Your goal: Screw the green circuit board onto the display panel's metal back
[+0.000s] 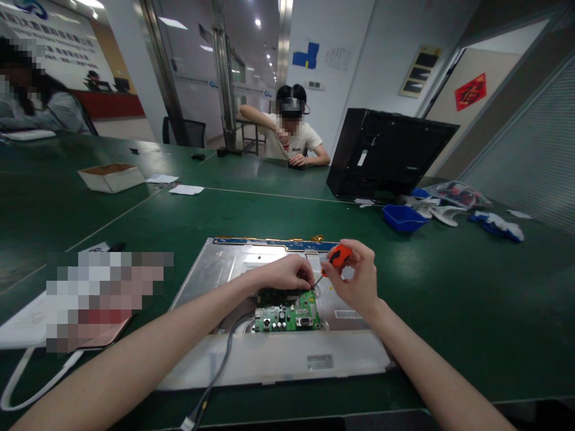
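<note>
My right hand [357, 275] grips an orange and black screwdriver [340, 255], its shaft slanting down to the left. The tip meets the upper right corner of a green circuit board [287, 314]. Beside that tip my left hand [290, 272] has its fingers pinched together; whether anything small is between them is hidden. Under both hands lies a silver display panel [242, 353], flat on the green table [449, 335]. A blue strip board [269, 243] runs along the panel's far edge. A dark cable [228, 353] leads from the circuit board toward me.
A phone-like pink thing [108, 335] and a white cable [40, 392] lie at left. Farther back are a cardboard box [112, 178], a black monitor [390, 152], a blue tray [404, 219] and gloves [496, 226]. Another person [291, 129] works across the table.
</note>
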Demonstrator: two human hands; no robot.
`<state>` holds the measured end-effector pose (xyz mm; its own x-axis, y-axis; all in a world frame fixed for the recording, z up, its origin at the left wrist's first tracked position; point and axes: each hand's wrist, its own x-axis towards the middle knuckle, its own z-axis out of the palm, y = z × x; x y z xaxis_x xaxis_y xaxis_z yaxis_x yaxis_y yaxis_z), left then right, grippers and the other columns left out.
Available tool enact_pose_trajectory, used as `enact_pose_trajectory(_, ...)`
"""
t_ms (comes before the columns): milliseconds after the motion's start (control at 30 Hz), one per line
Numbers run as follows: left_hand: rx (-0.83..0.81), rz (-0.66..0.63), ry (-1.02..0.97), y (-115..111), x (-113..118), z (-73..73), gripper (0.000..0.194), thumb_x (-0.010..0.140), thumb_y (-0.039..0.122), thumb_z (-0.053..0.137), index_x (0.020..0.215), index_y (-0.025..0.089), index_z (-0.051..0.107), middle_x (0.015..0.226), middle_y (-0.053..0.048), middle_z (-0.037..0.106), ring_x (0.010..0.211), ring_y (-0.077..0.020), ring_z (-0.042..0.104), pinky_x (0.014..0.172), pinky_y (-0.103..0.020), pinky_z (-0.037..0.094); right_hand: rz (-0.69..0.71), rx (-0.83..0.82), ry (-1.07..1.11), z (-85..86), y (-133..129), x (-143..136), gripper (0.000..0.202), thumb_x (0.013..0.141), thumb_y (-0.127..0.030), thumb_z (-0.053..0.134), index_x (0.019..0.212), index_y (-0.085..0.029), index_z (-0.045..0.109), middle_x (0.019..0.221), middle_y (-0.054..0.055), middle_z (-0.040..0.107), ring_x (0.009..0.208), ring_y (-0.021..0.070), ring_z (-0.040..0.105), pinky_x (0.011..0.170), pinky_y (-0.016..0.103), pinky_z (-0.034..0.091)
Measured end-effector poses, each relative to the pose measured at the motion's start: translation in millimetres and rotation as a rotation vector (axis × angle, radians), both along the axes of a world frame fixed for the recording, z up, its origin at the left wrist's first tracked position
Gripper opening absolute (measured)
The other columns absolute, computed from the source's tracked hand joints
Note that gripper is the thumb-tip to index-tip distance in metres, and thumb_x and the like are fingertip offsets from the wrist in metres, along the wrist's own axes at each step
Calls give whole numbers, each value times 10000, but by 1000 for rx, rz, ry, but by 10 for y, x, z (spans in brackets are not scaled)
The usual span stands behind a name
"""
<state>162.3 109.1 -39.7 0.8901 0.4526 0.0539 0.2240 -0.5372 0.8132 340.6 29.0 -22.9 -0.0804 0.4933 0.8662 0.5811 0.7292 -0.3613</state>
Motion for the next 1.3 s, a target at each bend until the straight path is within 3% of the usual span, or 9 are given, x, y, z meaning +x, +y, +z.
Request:
enact_pose_trajectory(233,-3,-2,8,-24,-6,37,81,760,81,638,799,117,698,746,-20,669,697,-136,596,670,-228,449,162,-72,34,7,-6,-38,566,890,-174,616,1335,-296,288,1025,47,657,755,147,663,579,259,572)
enact_pose_trajectory(467,-19,17,14,-17,-15,34,68,750,98,650,791,125,698,755,-17,672,711,-142,600,669,-233,444,102,-55,-43,38,-14,-19,515,930,-220,562,1384,-308,337,1147,90,594,742,141,624,545,265,566)
enact_pose_trajectory(733,-52,30,11,-25,-8,25,69,742,94,649,780,120,701,722,-15,672,676,-138,593,641,-230,444,14,-49,-97,56,-49,-8,506,962,-223,460,1448,-278,330,962,56,615,705,153,632,567,278,576)
enact_pose_trajectory(1133,-66,32,3,-28,-11,10,84,759,79,652,804,123,707,730,-12,679,680,-129,604,641,-217,447,62,34,-32,1,-1,48,544,879,-215,604,1360,-270,357,988,39,548,705,138,584,534,253,551)
enact_pose_trajectory(1300,-36,21,5,-16,-7,12,91,755,70,651,798,128,707,744,-14,685,695,-135,608,652,-224,445,0,81,-42,66,5,24,561,835,-214,697,1309,-310,414,1011,22,538,689,120,562,484,217,523)
